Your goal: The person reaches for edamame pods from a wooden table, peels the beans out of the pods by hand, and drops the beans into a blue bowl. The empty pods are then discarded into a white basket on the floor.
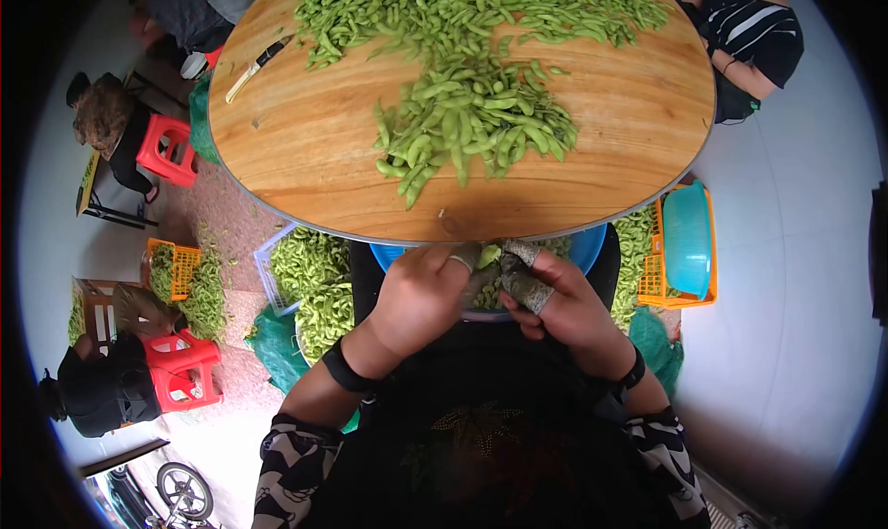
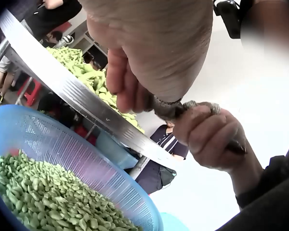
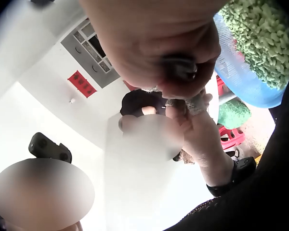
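Both hands meet at the near edge of the round wooden table (image 1: 324,173), over a blue basket (image 2: 101,159) of shelled green beans (image 2: 53,192). My left hand (image 1: 416,289) pinches a green soybean pod (image 1: 490,254) between thumb and fingers. The right hand (image 1: 573,307) grips the pod from the other side, its fingers curled. Grey wrappings (image 1: 529,293) cover some fingertips. In the right wrist view a dark shiny object (image 3: 185,70) shows in the right palm; I cannot tell what it is. On the table lies a heap of soybean pods (image 1: 476,117).
A knife (image 1: 259,67) lies at the table's left. Baskets and sacks of pods (image 1: 314,265) stand below on the left. An orange crate with a teal basin (image 1: 686,238) is at the right. People sit around, one on a red stool (image 1: 185,372).
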`<state>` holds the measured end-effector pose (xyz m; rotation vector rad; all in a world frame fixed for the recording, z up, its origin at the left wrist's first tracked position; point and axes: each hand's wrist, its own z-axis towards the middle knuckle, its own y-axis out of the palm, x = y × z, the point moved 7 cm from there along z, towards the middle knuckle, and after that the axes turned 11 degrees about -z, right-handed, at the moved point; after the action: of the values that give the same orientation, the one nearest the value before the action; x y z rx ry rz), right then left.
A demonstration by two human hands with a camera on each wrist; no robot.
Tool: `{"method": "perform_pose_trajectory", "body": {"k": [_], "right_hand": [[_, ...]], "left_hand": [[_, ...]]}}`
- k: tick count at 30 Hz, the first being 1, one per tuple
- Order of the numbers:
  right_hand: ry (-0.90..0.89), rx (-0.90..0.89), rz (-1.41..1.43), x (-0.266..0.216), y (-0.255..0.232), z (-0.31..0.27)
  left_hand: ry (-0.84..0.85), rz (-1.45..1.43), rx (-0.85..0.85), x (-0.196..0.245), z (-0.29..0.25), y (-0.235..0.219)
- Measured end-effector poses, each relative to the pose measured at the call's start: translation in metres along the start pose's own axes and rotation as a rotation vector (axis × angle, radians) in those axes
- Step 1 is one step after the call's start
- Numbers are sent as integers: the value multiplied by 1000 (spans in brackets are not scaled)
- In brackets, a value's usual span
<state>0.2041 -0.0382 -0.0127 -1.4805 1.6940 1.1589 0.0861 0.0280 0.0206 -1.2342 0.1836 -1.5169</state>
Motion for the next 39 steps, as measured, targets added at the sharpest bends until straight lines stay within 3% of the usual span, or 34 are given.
{"method": "perform_pose_trajectory", "body": {"k": [2,4,5,7,8,9,10,11,12,13,14,15,16,18,19,21,26,28,30,31,32,33,34,36,37,39], "right_hand": [[-11,3,8,1,-1,-2],[-15,3,16,5,-2,-3],[-14,-7,18,7,-3,-2],[-15,-17,21,7,-8,-4],[38,-92,176,9,-9,-6],[91,-167,330,10,-6,-8],[90,-166,331,15,-6,-6],[47,-19,123,23,-18,0],[4,127,-86,28,-28,5],[2,127,-84,34,-27,12],[-332,299,-369,14,-32,13],[-667,468,-655,-6,-29,2],[-668,471,-656,-8,-31,0],[-452,447,-1057,-4,-31,6],[-462,443,-1064,-5,-30,7],[-571,574,-1145,-10,-28,0],[-761,609,-1198,-35,-8,-15],[-811,625,-1196,-38,-1,-15],[-734,423,-935,-28,1,-2],[-735,426,-940,-31,2,-5],[-465,246,-555,-19,-3,3],[-191,67,-171,-2,1,9],[-189,68,-175,0,-3,10],[-102,-293,319,7,11,11],[-101,-290,316,5,12,10],[-101,-82,119,0,0,12]], "left_hand": [[-43,-131,70,-2,-1,0],[-530,-927,58,-25,-13,18],[-531,-927,56,-23,-11,16],[-974,-1699,60,-23,-22,36],[-975,-1698,59,-25,-22,34],[-973,-1655,-46,-24,-23,35],[-969,-1610,-149,-21,-24,37],[-969,-1610,-149,-21,-24,40],[-778,-1198,-141,-24,-18,33],[-580,-788,-131,-23,-11,26],[-577,-787,-135,-25,-14,32],[-419,-648,-102,-21,-10,30],[-260,-508,-68,-13,-8,27],[-351,-571,-123,-12,-10,25],[-446,-631,-174,-14,-12,25],[-491,-549,-105,-24,-20,15],[-560,-307,-60,-31,-26,-1],[-392,-287,-30,-15,-18,-5],[-315,-319,-45,-7,-11,-5],[-245,-349,-60,-1,-8,-6],[-239,-352,-55,0,-5,-7],[-175,-559,-61,5,-1,-8],[-110,-765,-69,10,1,-9],[-147,-838,-121,8,2,-5],[-185,-909,-173,8,1,0],[-153,-940,-137,7,4,9]]}}
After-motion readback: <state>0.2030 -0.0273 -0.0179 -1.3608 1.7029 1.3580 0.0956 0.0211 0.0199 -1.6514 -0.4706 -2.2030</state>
